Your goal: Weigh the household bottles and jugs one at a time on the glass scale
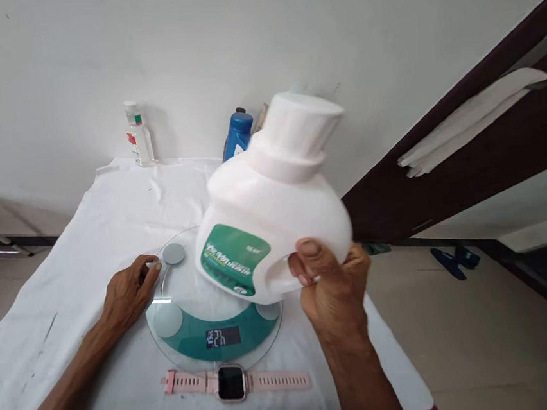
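Note:
My right hand (334, 289) is closed round the handle of a large white detergent bottle (303, 208) with a green label. The bottle is tilted and hangs above a round glass bathroom scale (211, 359), hiding its back right part. On the scale, a teal band carries a small lit display (223, 337). My left hand (129, 290) rests at the scale's left edge, its fingers and thumb curled at the rim. In front of the scale, a smartwatch (231, 383) with a pink strap lies flat.
A white cloth (95, 215) covers the table. At the back, against the wall, stand a clear bottle (138, 137) with a white cap and a blue bottle (240, 131), partly hidden. To the right are a dark door (468, 167) with a hanging white cloth (473, 121) and slippers (448, 262) on the floor.

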`<state>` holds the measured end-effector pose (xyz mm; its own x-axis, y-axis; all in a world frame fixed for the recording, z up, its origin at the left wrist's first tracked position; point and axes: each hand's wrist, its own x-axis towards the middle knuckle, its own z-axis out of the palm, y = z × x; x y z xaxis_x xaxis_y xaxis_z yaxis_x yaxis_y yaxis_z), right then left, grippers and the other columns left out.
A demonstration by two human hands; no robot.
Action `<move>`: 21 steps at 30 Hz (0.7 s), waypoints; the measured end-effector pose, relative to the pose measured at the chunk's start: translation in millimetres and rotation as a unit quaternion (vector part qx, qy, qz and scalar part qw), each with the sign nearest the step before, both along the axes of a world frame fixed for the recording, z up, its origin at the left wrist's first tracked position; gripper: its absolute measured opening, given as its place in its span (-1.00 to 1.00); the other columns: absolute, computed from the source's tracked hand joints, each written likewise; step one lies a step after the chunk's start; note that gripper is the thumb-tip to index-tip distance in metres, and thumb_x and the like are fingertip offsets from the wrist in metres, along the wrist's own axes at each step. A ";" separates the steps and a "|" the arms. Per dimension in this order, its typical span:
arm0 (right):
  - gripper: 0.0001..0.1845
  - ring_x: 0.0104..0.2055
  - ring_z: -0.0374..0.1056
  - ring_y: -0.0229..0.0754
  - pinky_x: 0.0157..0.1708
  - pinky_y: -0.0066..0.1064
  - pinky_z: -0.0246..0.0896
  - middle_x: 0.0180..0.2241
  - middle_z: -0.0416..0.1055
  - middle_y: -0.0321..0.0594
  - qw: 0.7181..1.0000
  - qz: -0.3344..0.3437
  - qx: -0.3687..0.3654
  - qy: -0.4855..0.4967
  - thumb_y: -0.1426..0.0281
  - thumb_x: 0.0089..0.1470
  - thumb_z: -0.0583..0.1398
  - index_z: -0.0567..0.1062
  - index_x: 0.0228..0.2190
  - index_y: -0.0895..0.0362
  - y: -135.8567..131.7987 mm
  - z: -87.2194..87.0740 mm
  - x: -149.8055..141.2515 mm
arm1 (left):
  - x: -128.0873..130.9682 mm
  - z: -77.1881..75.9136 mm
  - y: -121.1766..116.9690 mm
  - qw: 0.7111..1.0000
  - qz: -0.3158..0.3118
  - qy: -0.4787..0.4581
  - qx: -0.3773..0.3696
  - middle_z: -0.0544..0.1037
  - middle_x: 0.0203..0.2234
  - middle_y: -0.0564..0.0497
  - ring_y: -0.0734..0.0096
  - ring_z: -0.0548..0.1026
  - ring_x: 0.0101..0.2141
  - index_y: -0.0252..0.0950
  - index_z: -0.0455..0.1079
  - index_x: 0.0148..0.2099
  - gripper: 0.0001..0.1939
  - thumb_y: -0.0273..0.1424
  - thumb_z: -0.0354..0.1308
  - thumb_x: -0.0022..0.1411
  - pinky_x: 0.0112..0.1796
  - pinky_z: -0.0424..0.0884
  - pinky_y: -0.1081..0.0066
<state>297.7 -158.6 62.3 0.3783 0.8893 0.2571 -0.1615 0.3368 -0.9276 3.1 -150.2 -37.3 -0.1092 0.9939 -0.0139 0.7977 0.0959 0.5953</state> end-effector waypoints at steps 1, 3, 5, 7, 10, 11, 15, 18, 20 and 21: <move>-0.32 -0.72 -0.05 -0.43 -0.75 -0.46 -0.10 -0.76 0.05 -0.49 1.000 -0.028 0.013 -0.002 0.12 -0.27 0.60 0.23 -0.76 0.07 -0.8 3.9 5.9 | 0.2 0.5 -0.3 1.000 -0.002 0.001 -0.001 0.57 -0.48 0.04 0.24 0.49 -0.47 -0.23 0.49 0.06 -0.38 0.11 -0.13 0.34 -0.34 0.34 0.32; -0.30 -0.73 -0.04 -0.42 -0.75 -0.47 -0.12 -0.76 0.04 -0.49 0.996 -0.081 0.031 -0.008 0.13 -0.29 0.60 0.20 -0.77 0.07 -3.7 11.9 20.3 | 0.6 0.9 -0.9 1.000 -0.001 0.007 -0.004 0.58 -0.46 0.03 0.22 0.50 -0.45 -0.24 0.49 0.07 -0.38 0.09 -0.14 0.34 -0.33 0.33 0.32; -0.32 -0.74 -0.03 -0.42 -0.76 -0.47 -0.14 -0.76 0.05 -0.49 0.991 -0.127 0.036 -0.016 0.14 -0.34 0.60 0.22 -0.77 0.07 -7.4 17.7 36.8 | 1.3 1.0 -1.4 1.000 0.003 0.013 -0.005 0.58 -0.45 0.02 0.21 0.51 -0.44 -0.24 0.49 0.07 -0.38 0.08 -0.14 0.34 -0.33 0.32 0.32; -0.38 -0.74 -0.01 -0.41 -0.76 -0.47 -0.13 -0.75 0.07 -0.48 0.984 -0.172 0.026 -0.021 0.20 -0.40 0.60 0.27 -0.76 0.08 -10.5 19.6 53.1 | 2.3 0.9 -1.7 1.000 0.005 0.016 -0.008 0.58 -0.45 0.02 0.20 0.51 -0.44 -0.23 0.48 0.07 -0.39 0.07 -0.15 0.34 -0.33 0.32 0.32; -0.44 -0.74 -0.03 -0.42 -0.75 -0.46 -0.16 -0.75 0.06 -0.48 0.974 -0.226 0.015 -0.026 0.25 -0.43 0.58 0.29 -0.76 0.08 -12.6 15.3 73.3 | 4.0 1.0 -1.4 1.000 0.009 0.020 -0.011 0.58 -0.45 0.02 0.20 0.52 -0.43 -0.21 0.48 0.07 -0.40 0.06 -0.15 0.35 -0.33 0.31 0.33; -0.44 -0.73 -0.04 -0.42 -0.75 -0.45 -0.18 -0.75 0.06 -0.47 0.971 -0.237 0.014 -0.028 0.25 -0.43 0.57 0.28 -0.76 0.08 -12.6 12.6 78.3 | 4.5 1.2 -1.1 1.000 0.011 0.022 -0.012 0.58 -0.44 0.02 0.20 0.52 -0.43 -0.22 0.48 0.07 -0.40 0.06 -0.15 0.35 -0.33 0.31 0.33; -0.47 -0.71 -0.02 -0.41 -0.73 -0.44 -0.17 -0.74 0.07 -0.45 0.969 -0.244 -0.010 -0.033 0.27 -0.39 0.54 0.27 -0.77 0.07 -11.5 -0.6 90.1 | 5.6 1.8 0.7 0.999 0.020 0.031 -0.021 0.61 -0.41 0.00 0.18 0.54 -0.39 -0.23 0.50 0.10 -0.37 0.07 -0.15 0.34 -0.32 0.31 0.32; -0.45 -0.72 -0.02 -0.40 -0.73 -0.43 -0.17 -0.75 0.06 -0.45 0.969 -0.242 -0.029 -0.031 0.27 -0.39 0.54 0.25 -0.78 0.06 -11.0 -9.0 90.9 | 5.7 1.4 1.6 0.999 0.020 0.028 -0.027 0.61 -0.40 -0.01 0.17 0.54 -0.38 -0.23 0.50 0.11 -0.35 0.09 -0.15 0.34 -0.31 0.32 0.31; -0.43 -0.72 -0.02 -0.40 -0.74 -0.44 -0.17 -0.75 0.06 -0.46 0.969 -0.246 -0.027 -0.028 0.25 -0.40 0.55 0.24 -0.77 0.06 -9.7 -13.5 88.6 | 5.7 0.9 1.9 0.999 0.019 0.028 -0.028 0.61 -0.39 -0.01 0.17 0.55 -0.37 -0.24 0.50 0.11 -0.35 0.09 -0.15 0.34 -0.31 0.32 0.31; -0.42 -0.72 -0.03 -0.41 -0.74 -0.45 -0.17 -0.75 0.06 -0.48 0.968 -0.248 -0.020 -0.028 0.23 -0.39 0.56 0.24 -0.76 0.06 -8.4 -15.7 87.0 | 5.8 0.6 1.9 0.999 0.020 0.029 -0.026 0.61 -0.39 -0.01 0.17 0.55 -0.37 -0.24 0.50 0.11 -0.35 0.09 -0.15 0.34 -0.31 0.32 0.31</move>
<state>384.7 -167.0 46.6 0.7485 0.6109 0.2579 0.0617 0.3230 -0.9444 8.9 -148.3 -36.7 -0.1508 0.9869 -0.0578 0.8258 0.1579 0.5414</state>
